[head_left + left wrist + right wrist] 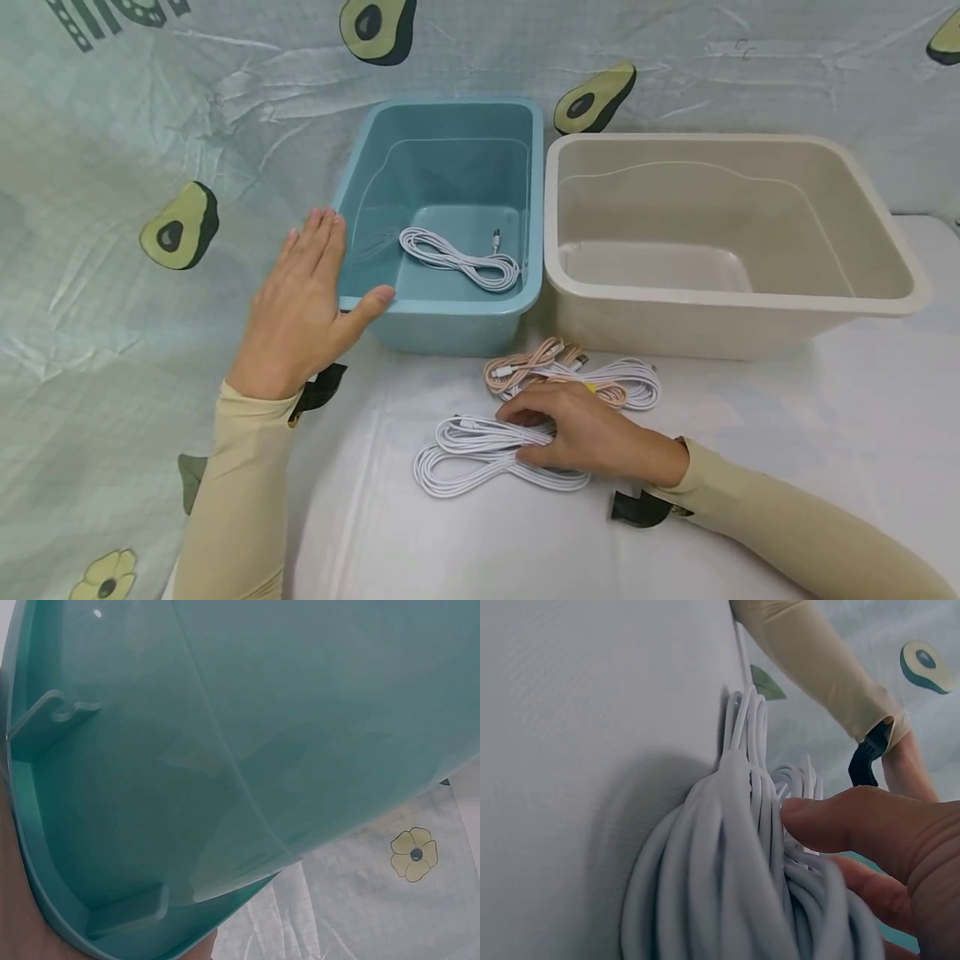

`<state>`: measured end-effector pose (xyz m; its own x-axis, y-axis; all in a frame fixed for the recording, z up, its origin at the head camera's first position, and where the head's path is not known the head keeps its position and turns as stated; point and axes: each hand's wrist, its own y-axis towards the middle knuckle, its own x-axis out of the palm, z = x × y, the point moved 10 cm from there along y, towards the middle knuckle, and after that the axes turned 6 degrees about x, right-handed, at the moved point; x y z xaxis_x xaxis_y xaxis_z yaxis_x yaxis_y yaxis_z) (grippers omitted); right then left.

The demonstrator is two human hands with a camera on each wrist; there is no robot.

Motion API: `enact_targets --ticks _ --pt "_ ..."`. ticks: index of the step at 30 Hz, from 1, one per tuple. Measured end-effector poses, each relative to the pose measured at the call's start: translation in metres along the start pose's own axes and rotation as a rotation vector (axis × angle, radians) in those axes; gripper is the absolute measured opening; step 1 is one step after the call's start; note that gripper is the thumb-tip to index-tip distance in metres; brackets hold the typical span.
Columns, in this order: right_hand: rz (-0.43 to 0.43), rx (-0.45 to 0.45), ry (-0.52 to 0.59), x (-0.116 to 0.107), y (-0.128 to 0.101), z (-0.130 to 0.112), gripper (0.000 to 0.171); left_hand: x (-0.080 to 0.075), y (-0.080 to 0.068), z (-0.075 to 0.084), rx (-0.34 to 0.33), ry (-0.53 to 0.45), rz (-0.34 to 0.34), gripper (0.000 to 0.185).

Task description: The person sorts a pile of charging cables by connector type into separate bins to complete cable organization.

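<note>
My left hand [296, 312] rests at the near left corner of the blue bin [457, 307], its fingers straight along the rim and the thumb over the front edge. The left wrist view is mostly filled by the outer wall of that bin [225, 750]. On the table before the bins lies a bundled white cable [457, 479], coiled in a figure eight. Around its right part my right hand [592, 433] curls thumb and fingers. Up close, the thumb [821, 825] presses against the white strands [697, 892]. Another coiled white cable [483, 268] lies inside the blue bin.
Right behind the gripped bundle is a pile of peach-coloured cable [498, 379] and white cable [642, 385]. A beige bin [712, 296] stands to the right of the blue one. An avocado-print sheet [262, 167] hangs behind and to the left.
</note>
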<state>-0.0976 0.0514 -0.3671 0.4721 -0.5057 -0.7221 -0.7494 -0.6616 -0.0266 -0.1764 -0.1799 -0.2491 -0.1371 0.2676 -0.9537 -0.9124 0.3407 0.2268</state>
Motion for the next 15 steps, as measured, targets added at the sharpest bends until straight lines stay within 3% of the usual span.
enact_targets --ticks 15 --pt "-0.018 0.029 0.085 0.0008 -0.0008 0.0057 0.038 -0.0007 -0.0005 0.0007 0.012 0.008 0.02 0.101"
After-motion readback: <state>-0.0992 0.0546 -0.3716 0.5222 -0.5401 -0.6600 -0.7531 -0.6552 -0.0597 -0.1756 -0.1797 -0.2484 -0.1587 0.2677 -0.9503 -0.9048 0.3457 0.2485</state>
